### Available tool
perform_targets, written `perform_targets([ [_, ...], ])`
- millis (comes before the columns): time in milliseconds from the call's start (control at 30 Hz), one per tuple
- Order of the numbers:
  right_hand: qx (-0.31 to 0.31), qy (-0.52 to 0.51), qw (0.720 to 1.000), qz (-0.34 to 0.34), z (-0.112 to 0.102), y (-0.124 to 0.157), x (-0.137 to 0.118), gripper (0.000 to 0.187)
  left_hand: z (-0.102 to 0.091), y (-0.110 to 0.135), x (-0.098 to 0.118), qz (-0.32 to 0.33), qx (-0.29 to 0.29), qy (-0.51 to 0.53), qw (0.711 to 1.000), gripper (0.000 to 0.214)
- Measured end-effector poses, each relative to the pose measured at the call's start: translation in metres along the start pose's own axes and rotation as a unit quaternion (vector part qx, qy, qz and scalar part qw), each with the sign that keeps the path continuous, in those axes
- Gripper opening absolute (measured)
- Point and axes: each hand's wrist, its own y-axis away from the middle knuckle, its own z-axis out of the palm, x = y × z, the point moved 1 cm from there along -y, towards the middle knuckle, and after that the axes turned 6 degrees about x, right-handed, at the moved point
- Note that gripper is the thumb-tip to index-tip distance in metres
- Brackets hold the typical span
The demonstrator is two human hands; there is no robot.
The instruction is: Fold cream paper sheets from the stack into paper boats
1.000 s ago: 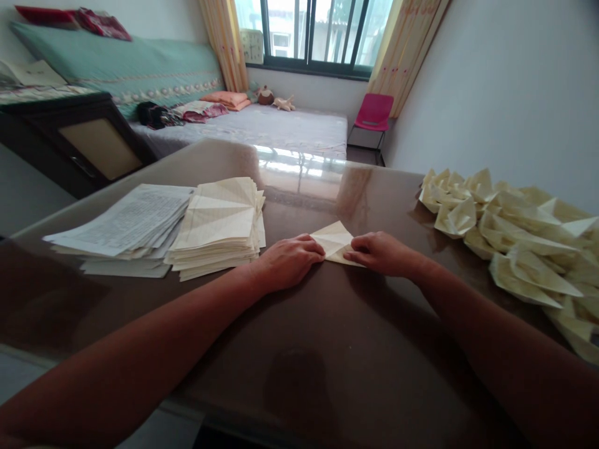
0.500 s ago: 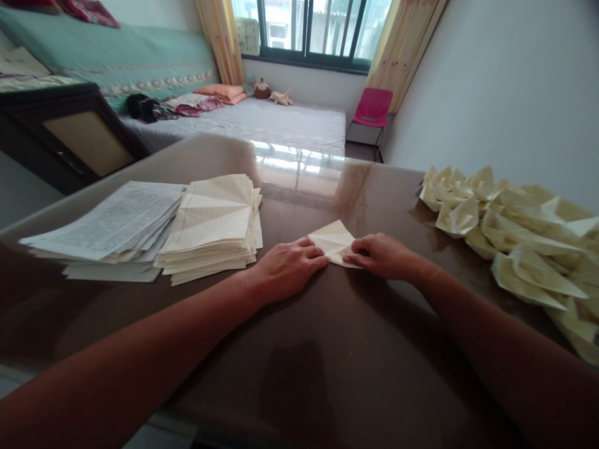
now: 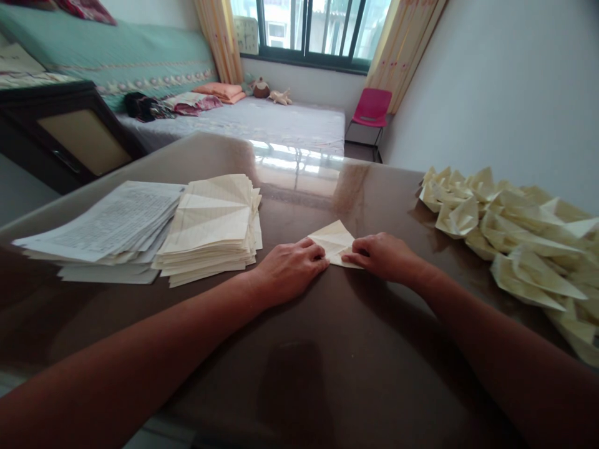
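cam=1, head-worn | faces forward and down over table [image 3: 299,386] | close on left hand [image 3: 290,269], right hand [image 3: 381,255] at centre | window [image 3: 309,31] far ahead

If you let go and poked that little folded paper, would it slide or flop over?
It would probably slide, since the folded paper lies flat on a glossy, mirror-like table. It looks thin and light, so a poke would likely move it easily. Its creased layers should keep it fairly stiff.
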Motion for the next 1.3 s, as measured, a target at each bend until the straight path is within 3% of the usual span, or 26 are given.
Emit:
perform_targets([
  [167,0.002,0.029,0.999,-0.013,0.000,0.000,-0.001,0.043,0.007,-0.004,0.010,0.040,0.036,0.012,0.998,0.025],
  [267,0.002,0.034,0.999,-0.016,0.001,-0.001,0.000,0.046,0.010,-0.007,0.015,0.032,0.038,0.009,0.999,0.027],
  [667,0.005,-0.016,1.000,-0.014,0.005,-0.007,0.008,0.045,0.005,-0.012,0.022,0.010,-0.006,-0.041,0.999,0.034],
  [967,0.013,-0.041,0.999,-0.031,0.004,-0.005,0.008,0.043,0.001,-0.018,0.027,0.026,-0.036,-0.077,0.996,0.051],
  [1133,0.045,-0.043,0.998,-0.018,-0.006,-0.004,0.013,0.047,0.002,-0.020,0.029,-0.002,-0.051,-0.071,0.996,0.055],
  [1200,0.047,-0.057,0.996,-0.040,-0.015,-0.001,0.016,0.045,0.001,-0.020,0.031,-0.018,-0.055,-0.067,0.996,0.055],
  [1300,-0.005,-0.087,0.991,-0.103,-0.025,0.005,0.017,0.034,0.000,-0.020,0.031,-0.029,-0.060,-0.062,0.996,0.057],
])
